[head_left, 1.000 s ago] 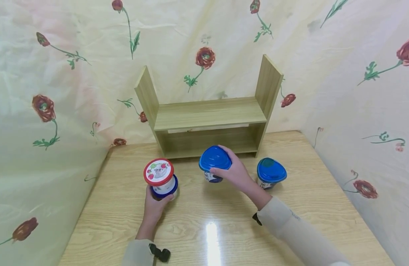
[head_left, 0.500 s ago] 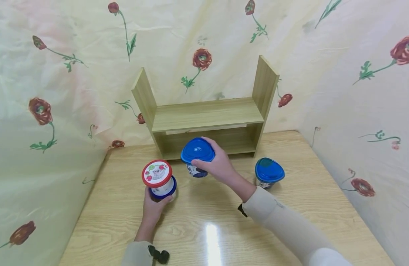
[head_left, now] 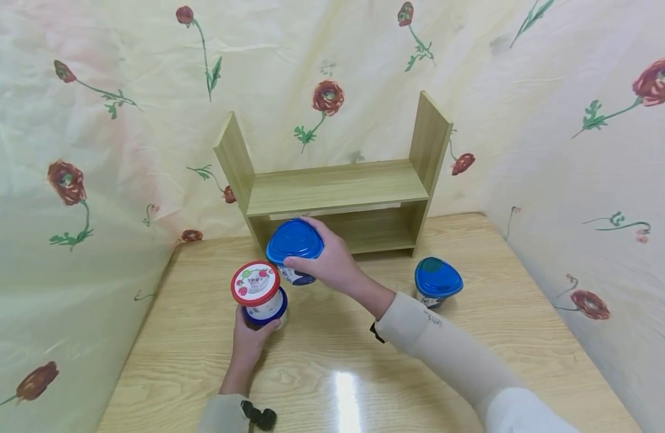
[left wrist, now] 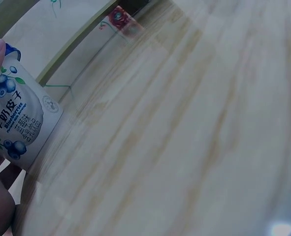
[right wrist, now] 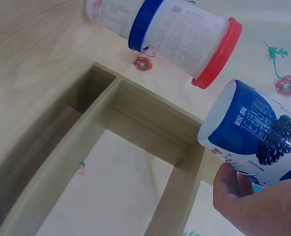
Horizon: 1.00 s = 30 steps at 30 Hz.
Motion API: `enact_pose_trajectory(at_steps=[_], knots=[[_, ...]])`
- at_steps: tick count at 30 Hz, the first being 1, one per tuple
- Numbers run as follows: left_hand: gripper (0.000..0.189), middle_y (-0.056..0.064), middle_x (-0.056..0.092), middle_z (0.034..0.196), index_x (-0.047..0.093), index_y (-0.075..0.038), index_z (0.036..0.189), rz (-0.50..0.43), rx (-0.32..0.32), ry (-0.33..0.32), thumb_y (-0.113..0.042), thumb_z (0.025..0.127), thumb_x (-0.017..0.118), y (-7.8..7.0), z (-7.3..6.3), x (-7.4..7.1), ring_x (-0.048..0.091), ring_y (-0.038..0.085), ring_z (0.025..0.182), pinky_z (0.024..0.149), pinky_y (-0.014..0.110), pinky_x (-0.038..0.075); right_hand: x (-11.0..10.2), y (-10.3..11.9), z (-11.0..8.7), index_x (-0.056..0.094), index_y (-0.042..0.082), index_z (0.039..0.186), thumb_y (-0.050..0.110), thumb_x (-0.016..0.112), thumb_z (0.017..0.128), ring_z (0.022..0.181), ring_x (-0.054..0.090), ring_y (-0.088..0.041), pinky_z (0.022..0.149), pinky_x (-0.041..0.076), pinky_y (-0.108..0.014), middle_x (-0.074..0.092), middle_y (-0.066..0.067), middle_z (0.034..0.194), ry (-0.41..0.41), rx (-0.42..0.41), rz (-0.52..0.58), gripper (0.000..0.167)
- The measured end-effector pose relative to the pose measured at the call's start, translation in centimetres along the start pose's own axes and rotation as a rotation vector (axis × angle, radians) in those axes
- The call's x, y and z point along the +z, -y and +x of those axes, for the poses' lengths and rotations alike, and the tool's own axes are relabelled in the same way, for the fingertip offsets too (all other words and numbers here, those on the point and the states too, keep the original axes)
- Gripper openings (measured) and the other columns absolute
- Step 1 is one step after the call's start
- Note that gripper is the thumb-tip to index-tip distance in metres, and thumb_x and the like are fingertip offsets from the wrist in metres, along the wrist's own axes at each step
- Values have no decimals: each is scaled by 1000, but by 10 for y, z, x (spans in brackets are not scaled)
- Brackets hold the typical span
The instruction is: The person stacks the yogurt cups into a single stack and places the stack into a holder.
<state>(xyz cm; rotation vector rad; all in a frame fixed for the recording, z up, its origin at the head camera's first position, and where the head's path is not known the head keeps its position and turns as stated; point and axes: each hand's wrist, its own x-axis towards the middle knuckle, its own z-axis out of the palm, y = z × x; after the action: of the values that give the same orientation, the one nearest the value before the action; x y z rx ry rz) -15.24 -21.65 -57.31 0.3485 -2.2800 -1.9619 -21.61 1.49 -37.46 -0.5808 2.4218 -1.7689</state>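
On the left, a red-lidded yogurt tub stands on top of a blue-lidded tub. My left hand curls its fingers and thumb round the lower tub. Blueberries are printed on that tub in the left wrist view. My right hand grips a yogurt tub with a rounded triangular blue lid, held in the air just right of the red lid. In the right wrist view this yogurt tub shows blackberries on its side, and a gap separates its base from the red lid.
A second tub with a triangular blue lid stands on the wooden table at the right. Behind, a two-level wooden shelf with upright side panels stands against flowered cloth.
My right hand has carried the triangular-lidded yogurt tub leftward and slightly up, close to the stacked tubs. My left hand has stayed on the lower tub.
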Motion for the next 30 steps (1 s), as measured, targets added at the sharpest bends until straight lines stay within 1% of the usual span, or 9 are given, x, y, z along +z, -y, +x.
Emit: enact_pose_trajectory(at_steps=[6, 11, 13, 15, 18, 21, 24, 28, 30], knots=[[111, 15, 33, 156, 17, -14, 160, -3, 7, -5, -33, 77, 89, -1, -1, 0, 28, 37, 146, 120, 57, 22, 11, 9, 11, 38, 26, 153, 42, 81, 84, 125, 53, -37, 89, 58, -50, 49, -11, 146, 20, -32, -2, 83], [109, 16, 32, 157, 14, -14, 160, -7, -6, 16, -28, 80, 87, -3, -1, 0, 28, 37, 146, 121, 56, 21, 23, 14, 17, 38, 25, 153, 43, 81, 84, 126, 54, -36, 89, 58, -47, 49, -10, 147, 48, -52, -22, 83], [106, 16, 33, 156, 15, -14, 160, -25, -1, 22, -23, 81, 87, -5, -2, 0, 29, 36, 145, 121, 54, 22, 27, 17, 18, 38, 26, 153, 42, 81, 84, 125, 55, -36, 88, 59, -47, 50, -10, 146, 53, -55, -11, 83], [104, 17, 33, 155, 16, -13, 159, -44, 9, 26, -17, 82, 85, -9, -4, 0, 30, 35, 144, 121, 52, 23, 32, 19, 19, 38, 26, 153, 43, 81, 84, 124, 55, -35, 88, 59, -46, 50, -9, 145, 55, -56, -3, 82], [100, 19, 35, 154, 17, -10, 158, -67, 28, 32, -11, 83, 83, -21, -9, 0, 33, 35, 142, 120, 50, 25, 40, 21, 22, 38, 27, 153, 44, 81, 84, 123, 56, -34, 88, 58, -45, 51, -8, 145, 64, -55, 0, 83], [101, 20, 35, 153, 17, -7, 158, -65, 28, 28, -10, 82, 84, -30, -13, 1, 33, 36, 142, 120, 51, 24, 47, 22, 24, 37, 27, 154, 46, 81, 83, 123, 57, -32, 90, 57, -46, 51, -7, 145, 67, -42, -13, 85], [103, 18, 34, 154, 15, -9, 159, -59, 14, 23, -11, 82, 84, -23, -11, 1, 32, 37, 143, 121, 53, 23, 55, 24, 25, 36, 27, 154, 47, 80, 83, 122, 57, -32, 90, 57, -47, 52, -8, 144, 73, -31, -18, 86], [106, 15, 34, 154, 15, -14, 160, -44, 24, 13, -19, 81, 87, -4, -4, 0, 32, 36, 143, 120, 55, 24, 65, 25, 29, 35, 27, 155, 48, 80, 83, 120, 59, -31, 88, 58, -46, 53, -7, 143, 87, -32, -20, 87], [106, 14, 35, 153, 17, -15, 159, -35, 25, 4, -23, 80, 87, -4, -4, 0, 33, 36, 142, 120, 55, 25, 68, 25, 32, 35, 27, 155, 49, 80, 83, 120, 59, -30, 88, 58, -46, 53, -6, 143, 91, -40, -27, 88]])
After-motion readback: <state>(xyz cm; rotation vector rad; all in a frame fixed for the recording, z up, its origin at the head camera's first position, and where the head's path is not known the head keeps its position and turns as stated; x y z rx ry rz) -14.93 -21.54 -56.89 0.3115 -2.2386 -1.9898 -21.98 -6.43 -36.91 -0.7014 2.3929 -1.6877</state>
